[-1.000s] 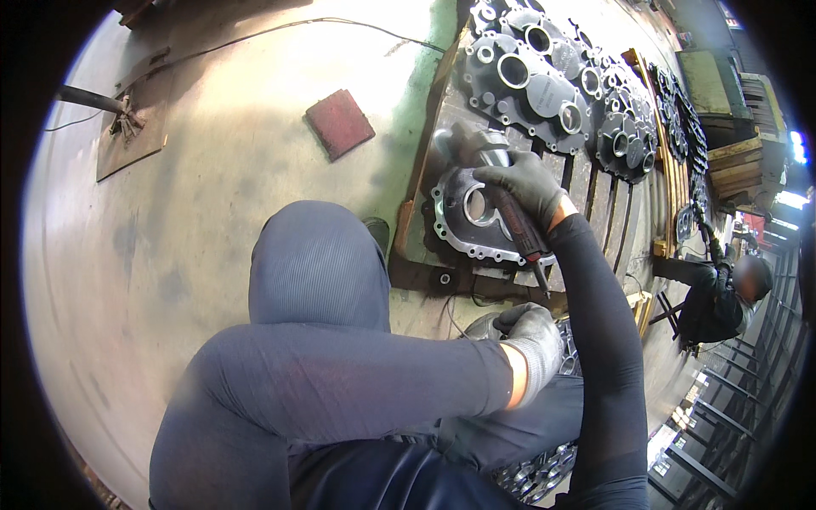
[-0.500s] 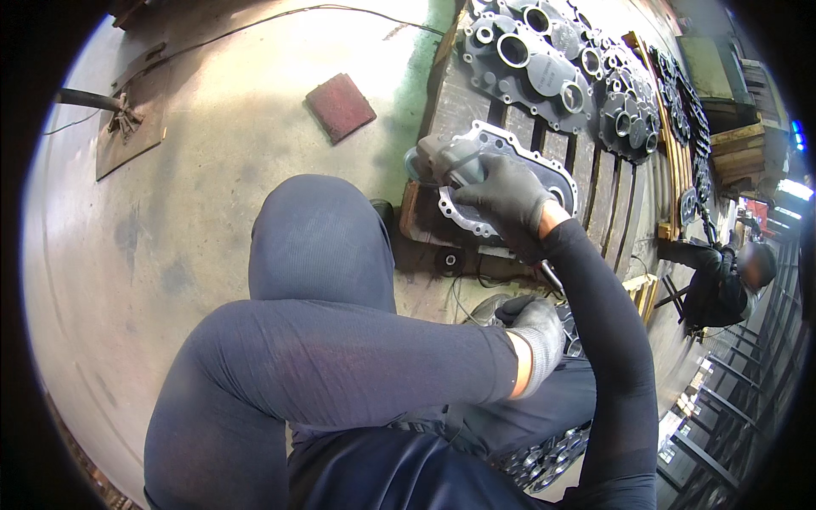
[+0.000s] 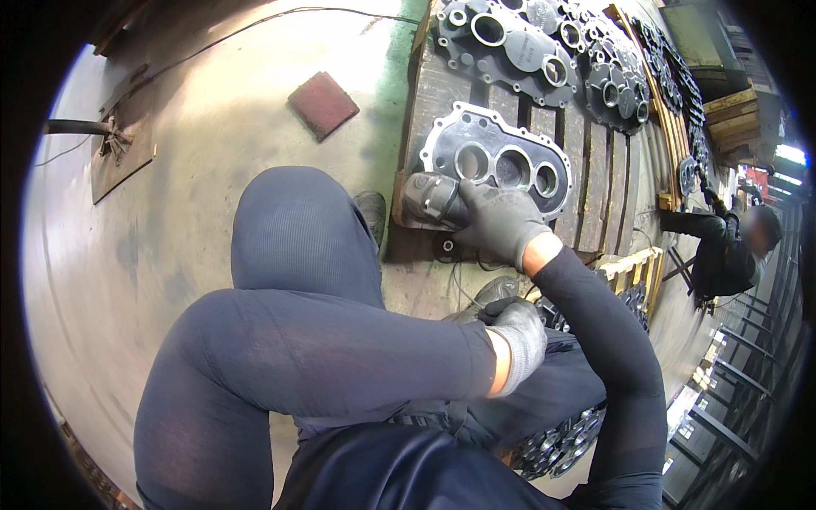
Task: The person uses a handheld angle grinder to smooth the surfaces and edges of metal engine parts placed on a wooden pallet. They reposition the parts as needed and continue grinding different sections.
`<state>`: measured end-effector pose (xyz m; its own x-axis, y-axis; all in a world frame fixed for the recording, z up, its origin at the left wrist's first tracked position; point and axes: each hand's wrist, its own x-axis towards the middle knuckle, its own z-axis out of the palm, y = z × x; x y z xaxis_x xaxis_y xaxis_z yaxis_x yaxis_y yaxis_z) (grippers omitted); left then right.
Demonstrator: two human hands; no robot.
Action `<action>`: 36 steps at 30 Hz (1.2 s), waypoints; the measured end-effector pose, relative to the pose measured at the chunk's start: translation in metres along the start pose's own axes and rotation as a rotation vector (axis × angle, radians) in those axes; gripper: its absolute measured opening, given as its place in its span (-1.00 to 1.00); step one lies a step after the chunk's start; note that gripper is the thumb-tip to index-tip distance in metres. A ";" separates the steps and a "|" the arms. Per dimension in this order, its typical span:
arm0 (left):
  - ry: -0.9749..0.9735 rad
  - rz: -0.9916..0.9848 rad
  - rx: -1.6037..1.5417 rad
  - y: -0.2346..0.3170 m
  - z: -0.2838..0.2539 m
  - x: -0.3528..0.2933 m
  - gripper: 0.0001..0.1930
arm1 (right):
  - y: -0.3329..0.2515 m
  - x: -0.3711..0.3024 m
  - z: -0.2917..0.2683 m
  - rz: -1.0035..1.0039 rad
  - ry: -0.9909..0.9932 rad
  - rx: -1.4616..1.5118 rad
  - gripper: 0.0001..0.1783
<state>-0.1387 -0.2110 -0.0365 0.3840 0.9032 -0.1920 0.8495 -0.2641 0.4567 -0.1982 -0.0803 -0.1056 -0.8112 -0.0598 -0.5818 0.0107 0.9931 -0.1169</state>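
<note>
My right hand (image 3: 506,223), in a dark grey glove, is closed round a dark cylindrical hand tool (image 3: 435,201), perhaps a power grinder; its working end is not clear. The tool is over the near left edge of a metal housing cover (image 3: 442,144). Flat on the wooden pallet (image 3: 416,106), the cover shows a pale scalloped rim with bolt holes and three large round openings. Lower down, by my bent leg, my left hand (image 3: 520,338) is closed in a grey glove. What it grips, if anything, is hidden.
More dark metal covers (image 3: 510,53) lie farther back on the pallet. A dark red square block (image 3: 323,105) rests on the floor to the left, beyond my knee (image 3: 297,229). Metal parts (image 3: 561,442) sit beside my leg. At the far right is another person (image 3: 727,251).
My right hand and the tool have moved toward me, off the middle of the cover, uncovering its round openings. The left hand stays closed near my leg. The view has shifted slightly.
</note>
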 end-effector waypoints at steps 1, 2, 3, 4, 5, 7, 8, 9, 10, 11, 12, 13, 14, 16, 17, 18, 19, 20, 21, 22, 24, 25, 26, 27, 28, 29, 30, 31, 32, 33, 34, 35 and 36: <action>0.013 -0.015 -0.017 0.001 -0.001 0.002 -0.76 | 0.001 -0.007 0.005 -0.024 0.042 -0.010 -0.42; -0.032 -0.027 -0.014 0.002 0.001 0.010 -0.73 | 0.004 -0.015 0.009 -0.034 0.050 -0.040 -0.40; -0.077 -0.039 -0.011 0.004 0.005 0.022 -0.69 | 0.006 -0.022 0.010 -0.043 0.058 -0.070 -0.39; -0.122 -0.047 -0.005 0.006 0.003 0.028 -0.65 | 0.009 -0.031 0.012 -0.049 0.066 -0.100 -0.37; -0.138 -0.035 -0.021 0.006 0.002 0.033 -0.65 | 0.013 -0.038 0.015 -0.058 0.084 -0.087 -0.30; -0.175 -0.018 -0.051 0.003 -0.004 0.043 -0.65 | 0.023 -0.050 0.018 -0.056 0.097 -0.130 -0.30; -0.193 -0.021 -0.065 0.003 -0.005 0.048 -0.65 | 0.029 -0.055 0.020 -0.059 0.105 -0.151 -0.29; -0.213 -0.028 -0.079 0.003 -0.004 0.053 -0.65 | 0.038 -0.059 0.028 -0.110 0.148 -0.175 -0.29; -0.226 -0.015 -0.090 0.003 -0.004 0.062 -0.65 | 0.047 -0.067 0.032 -0.083 0.139 -0.188 -0.28; -0.228 -0.037 -0.069 0.006 -0.005 0.068 -0.66 | 0.056 -0.076 0.035 -0.059 0.130 -0.201 -0.28; -0.226 -0.029 -0.085 0.007 -0.005 0.076 -0.66 | 0.064 -0.083 0.039 -0.038 0.120 -0.213 -0.28; -0.224 -0.022 -0.102 0.006 -0.003 0.084 -0.67 | 0.074 -0.090 0.039 -0.049 0.113 -0.199 -0.27; -0.226 -0.014 -0.113 0.008 -0.002 0.094 -0.67 | 0.084 -0.097 0.041 -0.041 0.125 -0.189 -0.27; -0.243 -0.018 -0.077 0.011 0.000 0.111 -0.67 | 0.103 -0.108 0.050 -0.035 0.150 -0.167 -0.26; -0.266 -0.011 -0.060 0.012 -0.001 0.119 -0.66 | 0.113 -0.112 0.054 -0.043 0.183 -0.166 -0.27; -0.289 0.000 -0.042 0.012 -0.001 0.129 -0.66 | 0.123 -0.117 0.059 -0.047 0.216 -0.164 -0.28; -0.307 0.003 -0.061 0.013 -0.006 0.138 -0.65 | 0.134 -0.124 0.063 -0.046 0.245 -0.166 -0.29; -0.324 0.008 -0.079 0.013 -0.012 0.148 -0.64 | 0.146 -0.129 0.066 -0.018 0.194 -0.152 -0.19; -0.341 0.017 -0.096 0.014 -0.017 0.159 -0.64 | 0.160 -0.134 0.069 0.012 0.142 -0.137 -0.09; -0.366 -0.006 -0.107 0.014 -0.019 0.167 -0.64 | 0.169 -0.134 0.070 0.018 0.100 -0.119 0.01; -0.414 -0.048 -0.125 0.014 -0.024 0.183 -0.64 | 0.187 -0.138 0.076 -0.014 0.159 -0.124 0.00; -0.424 -0.027 -0.118 0.013 -0.027 0.193 -0.64 | 0.198 -0.144 0.078 -0.014 0.178 -0.131 0.00; -0.433 -0.008 -0.112 0.012 -0.031 0.203 -0.65 | 0.209 -0.149 0.080 -0.003 0.172 -0.127 -0.01; -0.443 0.009 -0.106 0.011 -0.036 0.211 -0.65 | 0.220 -0.154 0.079 0.006 0.167 -0.122 -0.02; -0.447 0.009 -0.104 0.011 -0.041 0.219 -0.65 | 0.231 -0.158 0.079 0.012 0.164 -0.116 -0.03; -0.450 0.007 -0.103 0.011 -0.046 0.226 -0.65 | 0.242 -0.161 0.081 0.017 0.174 -0.113 -0.05; -0.454 0.001 -0.102 0.010 -0.049 0.232 -0.66 | 0.252 -0.163 0.083 0.020 0.185 -0.111 -0.07; -0.366 -0.004 -0.104 0.009 -0.047 0.236 -0.76 | 0.262 -0.164 0.083 0.019 0.198 -0.110 -0.09; -0.267 0.031 -0.104 0.010 -0.039 0.246 -0.85 | 0.280 -0.175 0.087 0.044 0.183 -0.111 -0.11; -0.169 0.066 -0.108 0.011 -0.034 0.258 -0.86 | 0.298 -0.185 0.091 0.069 0.167 -0.112 -0.12; -0.198 0.074 -0.124 0.008 -0.038 0.264 -0.87 | 0.311 -0.186 0.094 0.065 0.170 -0.106 -0.14; -0.227 0.084 -0.140 0.005 -0.042 0.271 -0.87 | 0.323 -0.188 0.096 0.034 0.211 -0.084 -0.18; -0.255 0.095 -0.157 0.003 -0.047 0.280 -0.87 | 0.334 -0.190 0.099 0.053 0.184 -0.085 -0.18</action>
<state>-0.0454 0.0570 -0.0480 0.5538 0.7579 -0.3448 0.7473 -0.2697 0.6073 0.0172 0.2529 -0.1134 -0.9038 0.0043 -0.4279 0.0128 0.9998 -0.0170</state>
